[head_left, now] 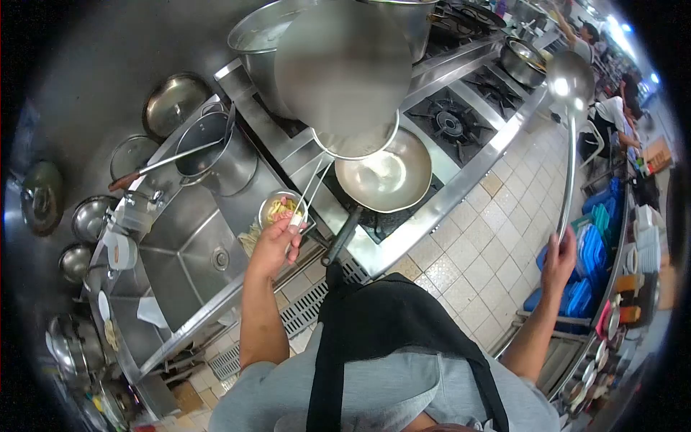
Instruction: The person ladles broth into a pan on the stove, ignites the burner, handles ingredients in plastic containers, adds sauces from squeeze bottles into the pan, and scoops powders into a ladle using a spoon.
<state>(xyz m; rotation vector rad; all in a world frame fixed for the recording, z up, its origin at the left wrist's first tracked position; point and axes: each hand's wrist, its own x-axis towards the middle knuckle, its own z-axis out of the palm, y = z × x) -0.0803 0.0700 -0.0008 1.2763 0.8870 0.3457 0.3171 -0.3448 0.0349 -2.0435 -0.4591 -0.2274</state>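
My left hand (pixel 277 241) is closed round the handle of a round strainer (pixel 355 154), whose rim hangs over the far part of a wok (pixel 385 176) on the stove. Beside that hand, a metal bowl (pixel 303 207) holds pink and yellow-green food pieces (pixel 281 209). The wok's dark handle (pixel 342 236) points back toward my apron. On the right, my right hand (pixel 559 255) grips the long handle of a large metal ladle (pixel 571 81), its bowl raised well away from the wok. A blurred round patch hides part of the strainer and what lies behind it.
Left of the stove are a deep pot (pixel 216 155) with a utensil across it and a sink (pixel 188 248). A large pot (pixel 263 54) stands at the back, beyond a bare burner (pixel 450 124). Other people (pixel 615 119) are at the far right.
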